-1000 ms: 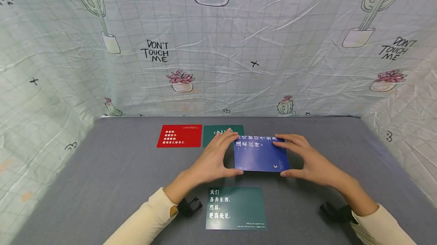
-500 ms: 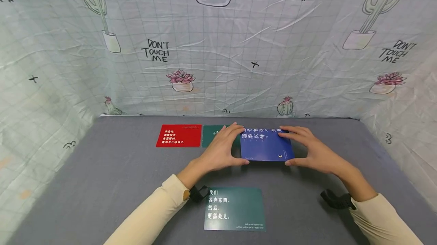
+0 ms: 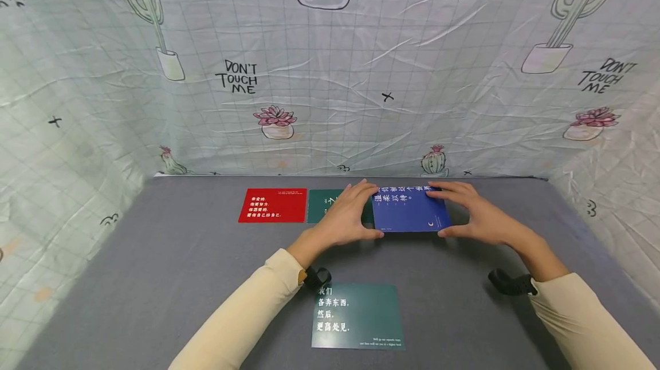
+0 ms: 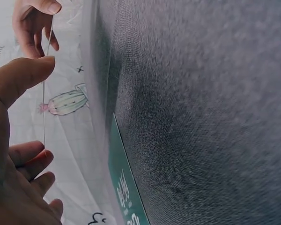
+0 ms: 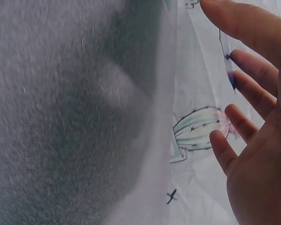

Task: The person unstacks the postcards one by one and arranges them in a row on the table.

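A blue card [image 3: 411, 211] with white Chinese writing and a small yellow moon is held between both hands, raised above the grey table. My left hand [image 3: 342, 215] grips its left end, thumb at the near edge and fingers at the far edge. At the right end my right hand [image 3: 476, 215] pinches it the same way. Seen edge-on in the left wrist view, the card [image 4: 44, 117] is a thin line between thumb and fingers. Behind the left hand lies a dark green card [image 3: 318, 207], partly covered by that hand.
To the left of that green card a red card [image 3: 273, 205] lies in the same row. Another green card [image 3: 357, 317] with white writing lies nearer, below the hands. A printed cloth [image 3: 330, 89] hangs behind and around the grey table [image 3: 196, 290].
Both hands have carried the blue card away from the person and slightly right, beside the back green card. The red card and the near green card stay where they were.
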`<state>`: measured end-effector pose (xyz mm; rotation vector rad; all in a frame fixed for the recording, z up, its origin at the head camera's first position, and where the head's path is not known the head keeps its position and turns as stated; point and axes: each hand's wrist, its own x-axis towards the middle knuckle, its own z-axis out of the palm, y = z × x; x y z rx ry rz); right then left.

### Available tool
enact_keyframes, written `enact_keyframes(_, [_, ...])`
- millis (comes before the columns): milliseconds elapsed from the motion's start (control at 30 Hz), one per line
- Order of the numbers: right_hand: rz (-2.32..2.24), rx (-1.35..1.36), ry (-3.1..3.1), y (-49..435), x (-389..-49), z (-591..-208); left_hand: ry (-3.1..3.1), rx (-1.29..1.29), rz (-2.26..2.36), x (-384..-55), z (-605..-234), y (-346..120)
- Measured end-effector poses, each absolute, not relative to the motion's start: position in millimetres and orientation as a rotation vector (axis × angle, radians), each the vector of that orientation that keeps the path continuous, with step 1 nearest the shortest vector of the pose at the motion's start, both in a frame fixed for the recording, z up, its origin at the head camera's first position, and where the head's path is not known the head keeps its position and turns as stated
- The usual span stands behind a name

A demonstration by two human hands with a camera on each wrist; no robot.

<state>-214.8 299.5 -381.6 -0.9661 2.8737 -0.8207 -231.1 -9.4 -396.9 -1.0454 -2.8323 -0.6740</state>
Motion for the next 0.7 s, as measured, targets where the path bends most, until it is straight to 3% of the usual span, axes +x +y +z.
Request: enact_keyframes(700, [-0.771, -0.829, 2.789, 306.7, -252.1, -399.6, -2.973, -0.976, -0.542, -266.0, -414.1, 5.6])
